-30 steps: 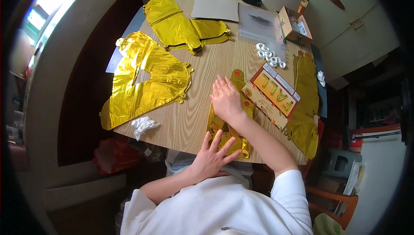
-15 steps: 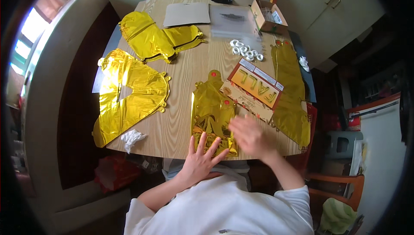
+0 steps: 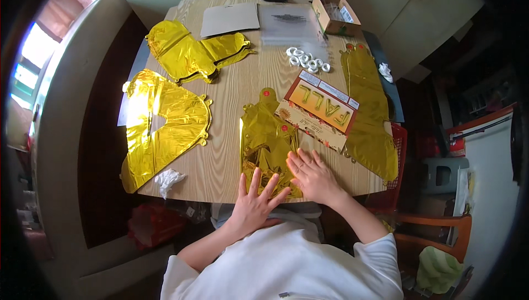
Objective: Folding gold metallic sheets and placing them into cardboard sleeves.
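A flat gold foil balloon (image 3: 265, 140) with red round stickers lies in front of me, its near part folded or crumpled and glossy. My left hand (image 3: 258, 201) rests on its near end, fingers spread. Along its right edge, my right hand (image 3: 314, 177) lies with fingers stretched out and nothing in its grasp. Just beyond that hand, a printed cardboard header card (image 3: 317, 112) in orange and brown slightly overlaps the foil.
More gold foil balloons lie at the left (image 3: 165, 129), far left (image 3: 187, 52) and right (image 3: 369, 118). White ribbon rolls (image 3: 312, 65), clear plastic sheets (image 3: 289, 24), a grey-white board (image 3: 230, 20) and an open cardboard box (image 3: 337, 18) sit further back. Crumpled tissue (image 3: 168, 180) lies near the front-left edge.
My right hand has come down from a raised, blurred position to lie flat at the foil balloon's right edge. My left hand stays in place. The view has shifted slightly.
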Demonstrator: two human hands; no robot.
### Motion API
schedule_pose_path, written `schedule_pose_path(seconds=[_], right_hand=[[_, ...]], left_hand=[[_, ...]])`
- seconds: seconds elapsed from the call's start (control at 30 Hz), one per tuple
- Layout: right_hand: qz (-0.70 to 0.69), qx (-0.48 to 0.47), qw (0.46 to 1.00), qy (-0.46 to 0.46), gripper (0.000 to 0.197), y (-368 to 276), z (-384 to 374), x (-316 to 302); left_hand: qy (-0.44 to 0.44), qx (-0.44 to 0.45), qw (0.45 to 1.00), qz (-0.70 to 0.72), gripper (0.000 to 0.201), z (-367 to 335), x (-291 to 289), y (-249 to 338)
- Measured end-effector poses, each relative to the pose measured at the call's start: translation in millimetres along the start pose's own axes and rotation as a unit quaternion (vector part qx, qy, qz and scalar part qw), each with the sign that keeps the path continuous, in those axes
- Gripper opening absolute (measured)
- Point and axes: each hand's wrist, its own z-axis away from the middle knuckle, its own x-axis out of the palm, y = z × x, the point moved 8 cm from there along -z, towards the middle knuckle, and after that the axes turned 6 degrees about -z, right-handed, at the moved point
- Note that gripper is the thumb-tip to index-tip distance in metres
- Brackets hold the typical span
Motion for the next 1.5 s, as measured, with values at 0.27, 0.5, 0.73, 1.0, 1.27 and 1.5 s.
schedule_pose_path(seconds=[0.27,0.5,0.73,1.0,1.27,1.5], right_hand=[[0.067,0.006,0.998,0.018,0.054,25,-37,-8],[0.140,-0.012,0.987,0.082,0.045,53,-68,-20],[0.070,0.238,0.969,0.006,0.097,184,-89,-77],[0.017,0.326,0.942,-0.082,0.109,236,-95,-68],[-0.210,0.330,0.920,0.011,0.035,260,-82,-82],[-0.331,0.249,0.904,0.107,0.016,194,-72,-165]], left_hand=[[0.006,-0.003,1.000,0.009,0.093,2,-1,1],[0.013,-0.003,1.000,0.005,0.092,4,2,0],[0.009,-0.003,1.000,0.013,0.088,4,4,0],[0.045,-0.016,0.998,0.040,0.085,4,4,0],[0.049,-0.015,0.998,0.045,0.083,3,2,-2],[0.058,-0.022,0.997,0.046,0.084,4,1,-4]])
